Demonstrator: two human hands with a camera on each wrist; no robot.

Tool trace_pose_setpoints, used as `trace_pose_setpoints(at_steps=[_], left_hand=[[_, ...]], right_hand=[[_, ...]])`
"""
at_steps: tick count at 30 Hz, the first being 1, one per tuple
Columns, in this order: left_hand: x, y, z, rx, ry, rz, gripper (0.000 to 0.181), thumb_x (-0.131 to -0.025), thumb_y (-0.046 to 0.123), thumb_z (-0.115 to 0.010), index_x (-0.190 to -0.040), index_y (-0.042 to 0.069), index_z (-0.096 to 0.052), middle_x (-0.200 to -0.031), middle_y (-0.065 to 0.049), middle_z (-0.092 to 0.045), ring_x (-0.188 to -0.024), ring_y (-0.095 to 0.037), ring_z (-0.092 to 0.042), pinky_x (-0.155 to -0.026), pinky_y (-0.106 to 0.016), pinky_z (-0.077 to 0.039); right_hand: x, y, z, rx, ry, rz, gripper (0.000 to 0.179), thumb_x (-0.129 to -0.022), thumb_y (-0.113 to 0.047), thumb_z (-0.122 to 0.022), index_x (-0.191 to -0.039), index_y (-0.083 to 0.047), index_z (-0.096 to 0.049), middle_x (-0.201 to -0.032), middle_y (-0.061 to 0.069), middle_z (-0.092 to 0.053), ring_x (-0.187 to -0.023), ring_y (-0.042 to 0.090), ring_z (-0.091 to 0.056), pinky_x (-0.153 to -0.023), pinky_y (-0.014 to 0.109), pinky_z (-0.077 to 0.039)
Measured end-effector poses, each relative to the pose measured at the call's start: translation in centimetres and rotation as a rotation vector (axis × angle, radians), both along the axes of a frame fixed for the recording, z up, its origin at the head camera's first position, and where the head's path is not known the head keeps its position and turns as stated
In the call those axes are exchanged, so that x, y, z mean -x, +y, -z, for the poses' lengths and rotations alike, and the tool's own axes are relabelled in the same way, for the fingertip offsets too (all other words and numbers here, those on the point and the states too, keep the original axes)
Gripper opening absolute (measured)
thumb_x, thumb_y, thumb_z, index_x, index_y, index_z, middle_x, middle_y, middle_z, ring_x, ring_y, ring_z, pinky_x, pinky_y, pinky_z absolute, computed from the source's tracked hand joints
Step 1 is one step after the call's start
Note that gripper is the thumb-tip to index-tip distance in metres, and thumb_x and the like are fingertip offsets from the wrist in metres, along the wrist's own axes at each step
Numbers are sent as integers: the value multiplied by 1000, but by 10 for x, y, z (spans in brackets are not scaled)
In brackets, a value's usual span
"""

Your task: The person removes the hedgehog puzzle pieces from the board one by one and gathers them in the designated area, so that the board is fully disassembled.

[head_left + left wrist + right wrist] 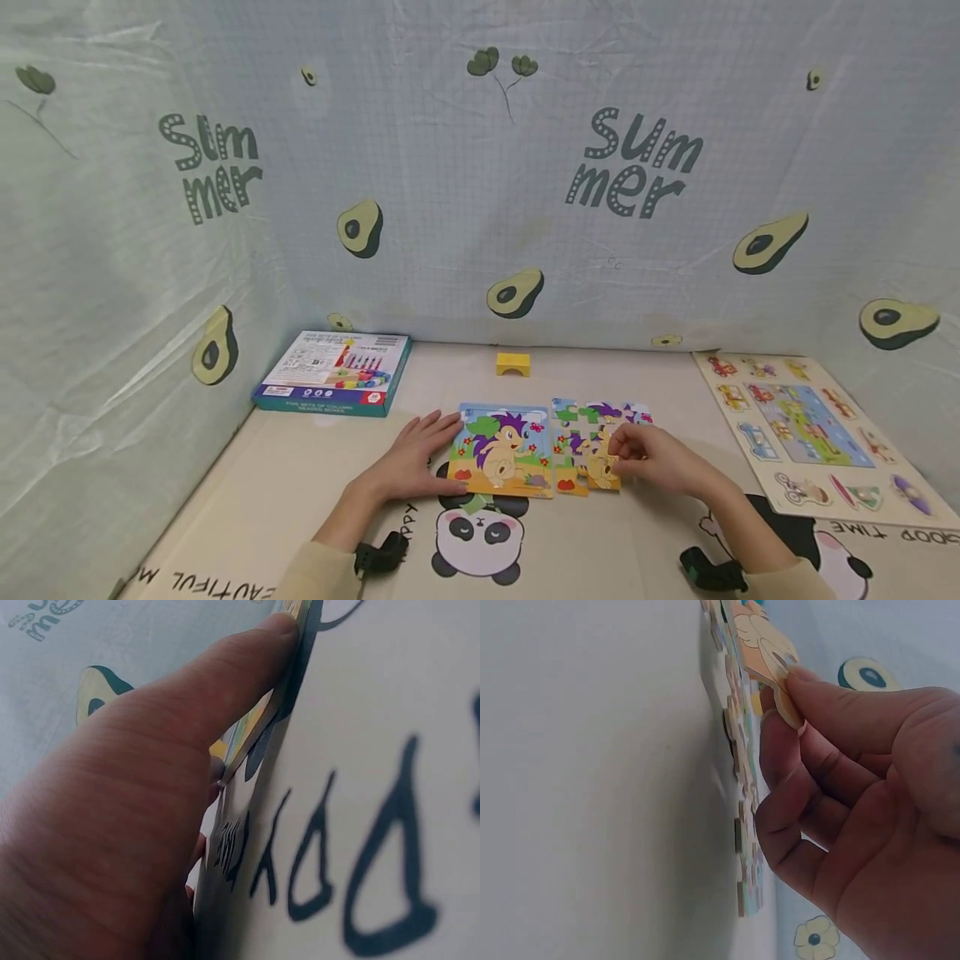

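Note:
My left hand (411, 460) lies with straight, spread fingers at the left side of a hedgehog picture board (501, 450). In the left wrist view its thumb (255, 656) touches the board's edge. Just right of the board lies a partly joined hedgehog puzzle (567, 485) with gaps between some pieces. My right hand (663, 458) pinches a tan puzzle piece (765, 649) between thumb and fingers, tilted over the puzzle's lower right part. The other fingers (791, 802) of that hand are curled and partly cover the puzzle's right side in the head view.
A yellow arch block (513, 364) stands behind the picture board. At the back left lies a boxed set (330, 375); a wooden peg puzzle board (817, 433) lies on the right. A printed cloth (480, 533) covers the table, and patterned curtains (450, 183) enclose it.

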State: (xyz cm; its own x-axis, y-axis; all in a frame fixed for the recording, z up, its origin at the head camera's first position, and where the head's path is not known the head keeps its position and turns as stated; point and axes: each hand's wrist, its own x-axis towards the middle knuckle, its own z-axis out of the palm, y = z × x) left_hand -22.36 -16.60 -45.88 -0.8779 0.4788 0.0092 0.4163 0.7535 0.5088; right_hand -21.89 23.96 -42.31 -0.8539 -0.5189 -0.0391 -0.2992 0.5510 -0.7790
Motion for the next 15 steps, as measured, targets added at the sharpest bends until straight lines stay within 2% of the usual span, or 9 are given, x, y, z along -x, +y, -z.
trace_pose_setpoints(at_steps=[8, 15], left_hand=[[1, 1, -1, 2, -1, -4, 100, -76, 65, -77, -156, 16, -42, -163, 0, -32, -153, -31, -12, -121, -56, -4], [1, 1, -1, 8, 2, 0, 100, -77, 64, -77, -156, 14, -42, -163, -2, -32, -153, -32, -13, -121, -56, -4]], right_hand=[[-3, 7, 2, -17, -50, -2, 15, -92, -9, -73, -99, -4, -60, -84, 1, -58, -76, 17, -53, -63, 25, -45], [-4, 8, 5, -42, -27, -5, 15, -91, -9, -73, -98, -6, -60, -84, 0, -58, -77, 16, -54, -65, 25, -46]])
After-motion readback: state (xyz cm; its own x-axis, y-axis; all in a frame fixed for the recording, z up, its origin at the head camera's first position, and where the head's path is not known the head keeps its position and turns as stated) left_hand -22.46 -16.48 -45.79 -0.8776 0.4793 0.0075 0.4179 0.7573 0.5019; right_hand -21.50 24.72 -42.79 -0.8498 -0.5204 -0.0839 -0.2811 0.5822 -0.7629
